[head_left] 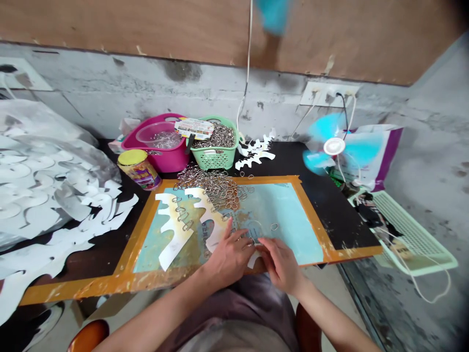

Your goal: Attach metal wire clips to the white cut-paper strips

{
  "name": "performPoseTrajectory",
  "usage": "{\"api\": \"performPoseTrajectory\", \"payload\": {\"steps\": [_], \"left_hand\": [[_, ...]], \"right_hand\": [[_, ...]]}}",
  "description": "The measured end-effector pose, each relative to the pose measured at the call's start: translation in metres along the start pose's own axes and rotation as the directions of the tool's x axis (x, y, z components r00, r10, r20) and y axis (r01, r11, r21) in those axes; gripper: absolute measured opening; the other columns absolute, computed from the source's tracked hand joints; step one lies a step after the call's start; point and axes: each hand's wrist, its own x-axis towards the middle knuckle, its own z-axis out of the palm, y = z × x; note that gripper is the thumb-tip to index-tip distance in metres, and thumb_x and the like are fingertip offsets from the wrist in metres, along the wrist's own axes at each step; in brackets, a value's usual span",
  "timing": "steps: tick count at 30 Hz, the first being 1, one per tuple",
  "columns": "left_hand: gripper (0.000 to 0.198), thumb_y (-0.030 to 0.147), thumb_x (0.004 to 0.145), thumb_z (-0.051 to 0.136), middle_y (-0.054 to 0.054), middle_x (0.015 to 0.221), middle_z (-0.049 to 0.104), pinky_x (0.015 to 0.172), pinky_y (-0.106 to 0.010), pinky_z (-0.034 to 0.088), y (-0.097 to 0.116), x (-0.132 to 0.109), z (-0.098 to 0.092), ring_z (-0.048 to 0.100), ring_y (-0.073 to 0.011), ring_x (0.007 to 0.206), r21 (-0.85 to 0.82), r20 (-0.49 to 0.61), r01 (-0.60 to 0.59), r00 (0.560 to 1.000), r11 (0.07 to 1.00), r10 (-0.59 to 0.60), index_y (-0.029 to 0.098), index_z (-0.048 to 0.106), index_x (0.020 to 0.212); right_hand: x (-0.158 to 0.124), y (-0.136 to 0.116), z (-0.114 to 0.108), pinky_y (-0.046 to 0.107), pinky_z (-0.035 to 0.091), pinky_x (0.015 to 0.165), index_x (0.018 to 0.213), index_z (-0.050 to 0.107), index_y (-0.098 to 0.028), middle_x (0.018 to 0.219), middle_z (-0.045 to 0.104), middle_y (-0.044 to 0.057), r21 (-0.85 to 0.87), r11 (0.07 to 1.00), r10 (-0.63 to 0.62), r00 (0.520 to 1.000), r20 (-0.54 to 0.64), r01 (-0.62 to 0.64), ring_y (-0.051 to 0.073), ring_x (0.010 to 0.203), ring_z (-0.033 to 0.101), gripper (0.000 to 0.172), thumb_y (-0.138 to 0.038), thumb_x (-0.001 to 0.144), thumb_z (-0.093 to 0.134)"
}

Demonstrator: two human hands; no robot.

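Note:
My left hand (234, 252) is at the front edge of the table, its index finger stretched out and its other fingers bent round a small metal ring (251, 240). Close against it, my right hand (281, 264) has its fingers curled and pinches a white cut-out piece (254, 259), mostly hidden between the hands. A white scalloped strip (209, 212) lies partly under my left hand, with rings along its edge. Further left is a similar strip (176, 234) with several rings on it. Beyond the hands spreads a pile of metal rings (216, 186).
A blue sheet framed with brown tape (311, 220) covers the tabletop. Behind stand a pink basket (172, 159), a green basket (214, 159) of rings and a yellow-lidded jar (141, 171). White cut-outs (32, 195) heap left; a fan (334, 145) and green tray (428, 249) are right.

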Motion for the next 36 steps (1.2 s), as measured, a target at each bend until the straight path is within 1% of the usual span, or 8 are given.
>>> {"api": "performPoseTrajectory", "payload": {"steps": [4, 7, 10, 14, 18, 23, 29, 36], "left_hand": [[0.037, 0.013, 0.072, 0.062, -0.008, 0.114, 0.069, 0.120, -0.062, 0.006, -0.005, 0.008, -0.018, 0.060, -0.0277, 0.115, -0.103, 0.122, -0.007, 0.992, 0.995, 0.020, 0.022, 0.069, 0.107], [0.030, 0.009, 0.078, 0.058, -0.008, 0.119, 0.066, 0.120, -0.057, 0.016, -0.015, 0.024, -0.025, 0.061, -0.0245, 0.112, -0.064, 0.185, -0.109, 0.975, 0.992, 0.120, 0.021, 0.070, 0.102], [0.014, 0.012, 0.084, 0.060, -0.009, 0.121, 0.065, 0.119, -0.057, 0.021, -0.026, 0.037, -0.024, 0.058, -0.0252, 0.117, -0.017, 0.205, -0.264, 0.943, 0.964, 0.262, 0.020, 0.071, 0.086], [0.020, 0.010, 0.089, 0.055, -0.007, 0.119, 0.066, 0.121, -0.060, 0.013, -0.029, 0.030, -0.011, 0.055, -0.0238, 0.122, 0.049, 0.147, -0.371, 0.921, 0.927, 0.361, 0.020, 0.068, 0.078], [0.019, 0.009, 0.091, 0.048, -0.010, 0.109, 0.068, 0.118, -0.062, 0.020, -0.018, 0.006, -0.004, 0.058, -0.0241, 0.116, 0.144, 0.033, -0.311, 0.950, 0.939, 0.310, 0.017, 0.066, 0.089], [0.014, 0.014, 0.085, 0.053, -0.010, 0.117, 0.066, 0.118, -0.058, 0.019, -0.012, 0.002, -0.022, 0.054, -0.0266, 0.123, 0.002, 0.106, -0.152, 0.983, 0.988, 0.151, 0.019, 0.064, 0.092], [0.032, 0.007, 0.089, 0.046, -0.008, 0.104, 0.072, 0.120, -0.054, 0.017, -0.030, 0.021, -0.023, 0.054, -0.0235, 0.126, -0.089, 0.144, -0.303, 0.939, 0.949, 0.314, 0.021, 0.057, 0.115], [0.030, 0.004, 0.091, 0.033, -0.002, 0.084, 0.066, 0.116, -0.044, 0.030, -0.027, 0.009, -0.019, 0.064, -0.0164, 0.083, 0.044, 0.163, -0.315, 0.939, 0.948, 0.304, 0.020, 0.054, 0.105]], "right_hand": [[0.003, -0.001, 0.000, 0.045, 0.053, 0.077, 0.145, 0.029, -0.016, 0.104, 0.066, 0.015, -0.067, 0.997, -0.022, 0.999, 0.042, 0.025, 0.029, 0.090, 0.061, 0.056, -0.010, 0.091, 0.044], [0.005, -0.003, -0.001, 0.045, 0.052, 0.077, 0.146, 0.026, -0.016, 0.106, 0.066, 0.014, -0.066, 0.998, -0.014, 0.999, 0.045, 0.017, 0.029, 0.091, 0.061, 0.056, -0.011, 0.093, 0.043], [0.006, -0.005, -0.002, 0.044, 0.052, 0.077, 0.145, 0.026, -0.015, 0.104, 0.066, 0.014, -0.055, 0.998, 0.016, 0.999, 0.031, -0.014, 0.029, 0.090, 0.061, 0.053, -0.013, 0.095, 0.042], [0.005, -0.006, -0.001, 0.042, 0.050, 0.076, 0.137, 0.038, -0.016, 0.099, 0.066, 0.012, -0.056, 0.998, 0.003, 0.999, 0.042, -0.001, 0.028, 0.088, 0.060, 0.043, -0.012, 0.095, 0.041], [0.006, -0.007, -0.003, 0.040, 0.046, 0.077, 0.122, 0.054, -0.018, 0.095, 0.065, 0.010, -0.070, 0.998, 0.003, 0.992, 0.122, 0.006, 0.027, 0.089, 0.056, 0.029, -0.012, 0.094, 0.045], [0.009, -0.008, -0.007, 0.039, 0.043, 0.076, 0.107, 0.063, -0.019, 0.090, 0.063, 0.008, -0.104, 0.994, -0.014, 0.981, 0.196, 0.035, 0.026, 0.088, 0.053, 0.019, -0.015, 0.093, 0.052], [0.008, -0.007, -0.005, 0.039, 0.042, 0.074, 0.110, 0.063, -0.018, 0.090, 0.062, 0.008, -0.088, 0.995, -0.036, 0.981, 0.192, 0.054, 0.026, 0.088, 0.052, 0.022, -0.014, 0.090, 0.054], [0.010, -0.007, -0.006, 0.038, 0.043, 0.074, 0.112, 0.060, -0.018, 0.089, 0.060, 0.008, -0.035, 0.999, 0.041, 0.986, 0.164, -0.036, 0.026, 0.087, 0.052, 0.022, -0.014, 0.094, 0.047]]}}
